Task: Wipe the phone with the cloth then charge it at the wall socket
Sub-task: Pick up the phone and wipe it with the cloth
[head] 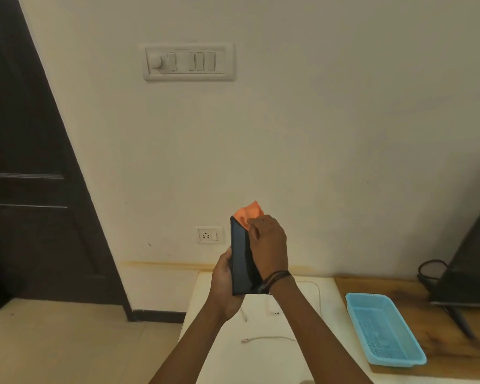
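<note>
Fingers: those of the right hand (pixel 266 245) are bunched, fingers (pixel 257 224) clamped on the cloth (pixel 250 210) and pressing it to the phone's top end. Those of the left hand (pixel 225 284) curl round the phone's lower left edge and cradle it from beneath.
Door (pixel 25 162): dark panelled wood at far left, well apart from the work.
Bench (pixel 302 356): pale, matt top below both forearms, with a wood-grain section to its right.
Basket (pixel 367 295): light blue moulded plastic, rectangular with a perforated floor, resting on the bench to the right.
Phone (pixel 243 261): thin, rigid, glossy black slab held in the air above the bench. Its long axis is near upright and its screen faces the right palm.
Cloth: soft orange fabric, crumpled, with a corner peaking above the phone's top edge.
Wall socket (pixel 208 235): white three-pin plate, low on the wall, just left of the phone's upper end. It appears nearer the left hand.
Cable (pixel 269 339): thin, limp white cord lying loose on the bench beneath the phone, with its metal tip free.
Key relation: wiping probably runs down the long axis, from the top end toward the left palm.
</note>
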